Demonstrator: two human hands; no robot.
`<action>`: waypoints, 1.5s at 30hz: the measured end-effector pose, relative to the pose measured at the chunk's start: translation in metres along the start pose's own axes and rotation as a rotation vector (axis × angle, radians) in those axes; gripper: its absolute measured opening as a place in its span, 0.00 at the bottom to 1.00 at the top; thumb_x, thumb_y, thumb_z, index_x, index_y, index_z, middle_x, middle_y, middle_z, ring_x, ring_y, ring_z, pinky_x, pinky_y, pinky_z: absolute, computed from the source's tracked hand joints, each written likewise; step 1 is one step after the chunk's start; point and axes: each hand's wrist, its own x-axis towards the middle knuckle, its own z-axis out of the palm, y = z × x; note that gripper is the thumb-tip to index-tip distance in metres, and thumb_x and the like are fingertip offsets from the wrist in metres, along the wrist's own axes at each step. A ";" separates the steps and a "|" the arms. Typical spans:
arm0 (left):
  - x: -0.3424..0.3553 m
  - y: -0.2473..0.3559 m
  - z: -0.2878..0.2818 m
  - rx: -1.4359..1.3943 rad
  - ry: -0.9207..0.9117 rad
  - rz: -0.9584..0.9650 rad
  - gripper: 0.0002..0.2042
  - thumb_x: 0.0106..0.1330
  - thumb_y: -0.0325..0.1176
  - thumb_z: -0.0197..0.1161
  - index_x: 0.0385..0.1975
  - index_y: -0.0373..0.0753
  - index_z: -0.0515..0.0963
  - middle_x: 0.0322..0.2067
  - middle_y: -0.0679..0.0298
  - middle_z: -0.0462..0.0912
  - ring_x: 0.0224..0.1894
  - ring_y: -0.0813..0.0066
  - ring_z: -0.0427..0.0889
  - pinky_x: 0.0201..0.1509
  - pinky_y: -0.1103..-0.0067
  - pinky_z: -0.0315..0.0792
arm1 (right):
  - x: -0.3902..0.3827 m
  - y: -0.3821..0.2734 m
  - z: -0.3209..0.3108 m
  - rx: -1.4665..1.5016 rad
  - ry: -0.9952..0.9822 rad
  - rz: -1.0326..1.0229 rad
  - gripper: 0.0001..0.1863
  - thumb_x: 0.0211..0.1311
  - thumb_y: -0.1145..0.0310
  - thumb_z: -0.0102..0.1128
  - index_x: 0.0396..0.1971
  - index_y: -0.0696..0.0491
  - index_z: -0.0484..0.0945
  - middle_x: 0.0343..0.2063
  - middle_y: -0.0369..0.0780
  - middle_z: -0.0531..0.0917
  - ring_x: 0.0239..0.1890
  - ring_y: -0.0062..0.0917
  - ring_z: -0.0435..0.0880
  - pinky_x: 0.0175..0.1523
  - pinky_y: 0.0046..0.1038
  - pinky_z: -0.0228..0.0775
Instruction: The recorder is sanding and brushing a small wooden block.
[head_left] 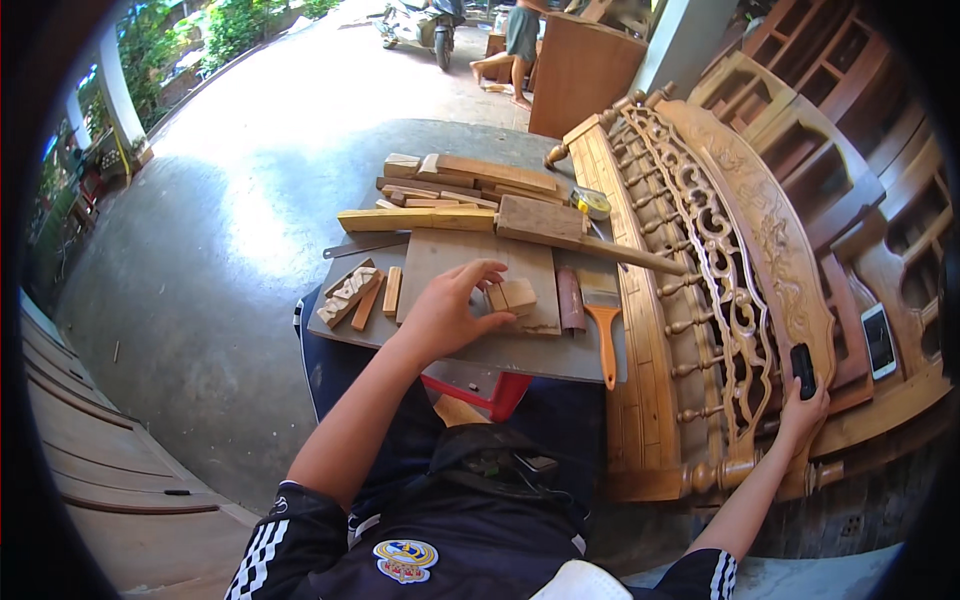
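Observation:
My left hand (452, 305) is curved around the near-left side of a small pale wooden block (517, 297) on a flat board (480, 262). Its thumb and fingers are apart; the thumb tip is beside the block's near edge, and I cannot tell whether it touches. Far to the right, my right hand (806, 408) is closed on a small black oblong object (803, 370) against the carved wooden bench back (775, 225). To the right of the block lie a reddish-brown cylinder (570, 300) and a brush (604, 325) with an orange handle.
A wooden mallet (545, 222) lies across the worktable beyond the board. Wood strips (420, 217) are stacked behind, near a yellow tape measure (592, 203). Carved blocks (348, 290) sit at left. A white phone (879, 341) rests far right. Another person (520, 50) stands in the background.

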 end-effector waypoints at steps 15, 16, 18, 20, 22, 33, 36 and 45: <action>-0.021 -0.004 0.003 -0.045 0.026 0.082 0.25 0.58 0.40 0.75 0.54 0.40 0.76 0.47 0.54 0.82 0.51 0.54 0.81 0.57 0.65 0.75 | 0.000 0.001 -0.029 -0.060 -0.007 0.062 0.28 0.51 0.66 0.75 0.55 0.49 0.79 0.50 0.48 0.79 0.54 0.45 0.78 0.59 0.43 0.70; -0.023 -0.002 0.002 -0.009 0.024 0.062 0.26 0.57 0.39 0.76 0.54 0.40 0.77 0.47 0.54 0.82 0.50 0.56 0.82 0.56 0.67 0.76 | 0.000 0.004 -0.029 -0.059 0.007 0.049 0.29 0.50 0.66 0.76 0.55 0.48 0.79 0.50 0.47 0.79 0.55 0.45 0.78 0.59 0.43 0.70; -0.027 0.004 0.004 0.019 -0.034 0.079 0.26 0.56 0.39 0.77 0.54 0.40 0.77 0.48 0.54 0.82 0.50 0.58 0.82 0.55 0.68 0.76 | -0.001 0.005 -0.031 -0.107 0.036 0.112 0.31 0.47 0.67 0.77 0.55 0.50 0.79 0.50 0.47 0.79 0.55 0.44 0.77 0.60 0.43 0.69; -0.026 0.010 0.001 -0.012 -0.012 0.046 0.24 0.59 0.41 0.75 0.51 0.38 0.77 0.46 0.53 0.82 0.51 0.52 0.80 0.57 0.65 0.74 | -0.001 0.006 -0.036 -0.094 0.027 0.143 0.30 0.48 0.65 0.77 0.54 0.52 0.79 0.51 0.46 0.79 0.55 0.44 0.78 0.60 0.43 0.69; -0.026 0.014 -0.002 0.033 -0.049 0.024 0.23 0.58 0.42 0.75 0.50 0.37 0.78 0.45 0.52 0.82 0.50 0.52 0.81 0.55 0.65 0.75 | -0.002 0.007 -0.041 -0.149 0.030 0.144 0.29 0.50 0.62 0.76 0.54 0.52 0.79 0.52 0.46 0.79 0.55 0.45 0.77 0.60 0.42 0.69; -0.032 0.019 0.000 -0.021 -0.045 -0.046 0.22 0.56 0.41 0.78 0.44 0.35 0.80 0.38 0.51 0.85 0.43 0.53 0.85 0.49 0.67 0.78 | -0.002 0.019 -0.045 -0.016 0.049 0.232 0.32 0.44 0.74 0.75 0.55 0.49 0.77 0.52 0.50 0.79 0.56 0.47 0.76 0.62 0.44 0.67; -0.031 0.026 0.004 -0.089 -0.059 -0.041 0.21 0.55 0.41 0.78 0.44 0.36 0.81 0.39 0.51 0.85 0.43 0.52 0.85 0.48 0.66 0.77 | -0.003 0.014 -0.062 -0.079 0.152 0.169 0.31 0.46 0.71 0.75 0.55 0.52 0.77 0.51 0.49 0.79 0.56 0.47 0.76 0.62 0.44 0.67; -0.049 0.040 -0.010 0.020 -0.001 -0.026 0.21 0.57 0.41 0.77 0.47 0.37 0.82 0.43 0.54 0.83 0.46 0.55 0.83 0.51 0.69 0.76 | -0.007 -0.129 -0.152 0.434 0.197 0.091 0.17 0.61 0.75 0.63 0.51 0.54 0.80 0.46 0.45 0.81 0.50 0.39 0.79 0.58 0.38 0.70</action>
